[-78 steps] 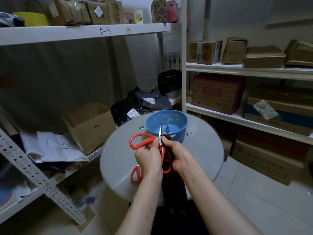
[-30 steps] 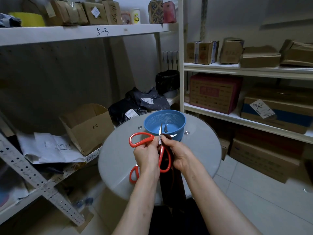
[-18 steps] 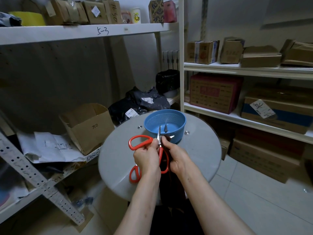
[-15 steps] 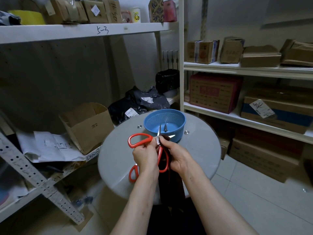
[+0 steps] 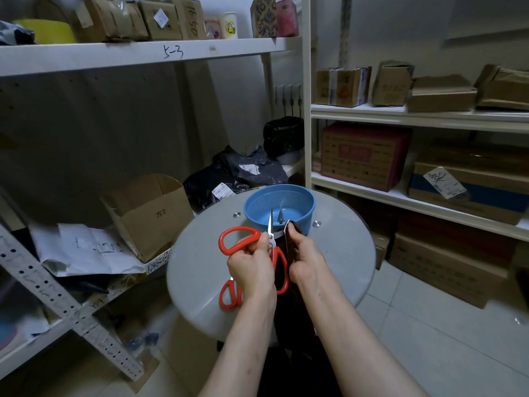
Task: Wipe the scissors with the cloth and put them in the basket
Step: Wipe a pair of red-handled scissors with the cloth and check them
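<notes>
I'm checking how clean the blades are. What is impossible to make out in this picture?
Head view: one blade of the held scissors, covered by the cloth and right hand.
Head view: second scissors on the table, mostly under the left hand; one red loop shows.
Head view: small dark pointed thing in the basket, too small to identify.

Red-handled, silver-bladed scissors [image 5: 240, 230]; blue mesh basket [image 5: 257, 209]; dark brown cloth [image 5: 285, 249]; pale grey bench [image 5: 343, 253]; white shelf [image 5: 128, 57]; brown cardboard box [image 5: 154, 216].
</notes>
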